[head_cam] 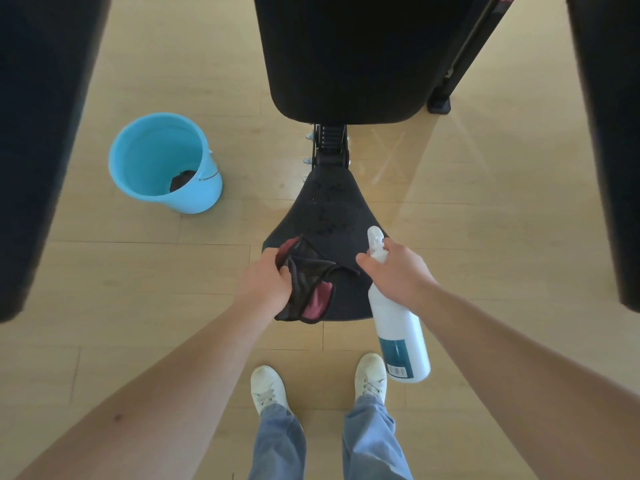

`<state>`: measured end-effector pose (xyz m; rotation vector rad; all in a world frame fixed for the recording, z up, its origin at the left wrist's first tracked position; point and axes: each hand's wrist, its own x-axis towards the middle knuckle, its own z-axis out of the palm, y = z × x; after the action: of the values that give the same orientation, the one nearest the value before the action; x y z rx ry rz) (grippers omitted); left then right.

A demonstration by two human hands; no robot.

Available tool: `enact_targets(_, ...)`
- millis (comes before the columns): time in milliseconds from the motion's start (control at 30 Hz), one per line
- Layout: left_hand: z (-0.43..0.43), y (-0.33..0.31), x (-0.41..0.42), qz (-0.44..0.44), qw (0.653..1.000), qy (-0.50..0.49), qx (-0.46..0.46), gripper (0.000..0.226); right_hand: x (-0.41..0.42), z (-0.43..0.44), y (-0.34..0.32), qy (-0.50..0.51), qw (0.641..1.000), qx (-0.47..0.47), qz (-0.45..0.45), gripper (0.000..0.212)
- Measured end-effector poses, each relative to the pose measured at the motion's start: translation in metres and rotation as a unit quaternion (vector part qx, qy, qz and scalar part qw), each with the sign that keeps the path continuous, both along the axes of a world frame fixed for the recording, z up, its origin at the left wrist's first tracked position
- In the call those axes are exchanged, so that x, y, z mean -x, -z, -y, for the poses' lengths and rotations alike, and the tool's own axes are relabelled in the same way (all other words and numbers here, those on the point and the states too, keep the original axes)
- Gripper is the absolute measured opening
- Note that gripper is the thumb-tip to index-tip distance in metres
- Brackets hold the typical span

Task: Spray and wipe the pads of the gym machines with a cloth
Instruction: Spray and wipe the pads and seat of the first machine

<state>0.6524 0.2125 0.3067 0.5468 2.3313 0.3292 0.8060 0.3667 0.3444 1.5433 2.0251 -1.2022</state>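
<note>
The left hand (265, 282) grips a crumpled dark cloth (308, 289) with red edging on the near end of the black seat pad (329, 209), while the right hand (394, 271) holds a white spray bottle (398, 334) by its neck, nozzle toward the droplet-speckled pad. Beyond stands the black back pad (349, 57); a blue bucket (166, 161) sits on the wooden floor (156, 282) to the left.

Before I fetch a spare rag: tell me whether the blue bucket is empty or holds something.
Not empty: the blue bucket stands upright, a dark crumpled rag lying inside at its bottom. Water: cannot tell.
</note>
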Motion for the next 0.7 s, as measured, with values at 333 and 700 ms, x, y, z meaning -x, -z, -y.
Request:
enact_targets(333, -0.006, 0.019, -0.018, -0.04, 0.997, -0.055, -0.033, 0.059, -0.01, 0.001, 0.005, 0.022, 1.0, 0.012, 0.002, 0.053)
enact_targets(700, -0.012, 0.037, -0.051, -0.168, 0.921, 0.349, -0.042, 0.062, -0.013, -0.001, 0.013, 0.025, 0.999, 0.031, -0.004, 0.049)
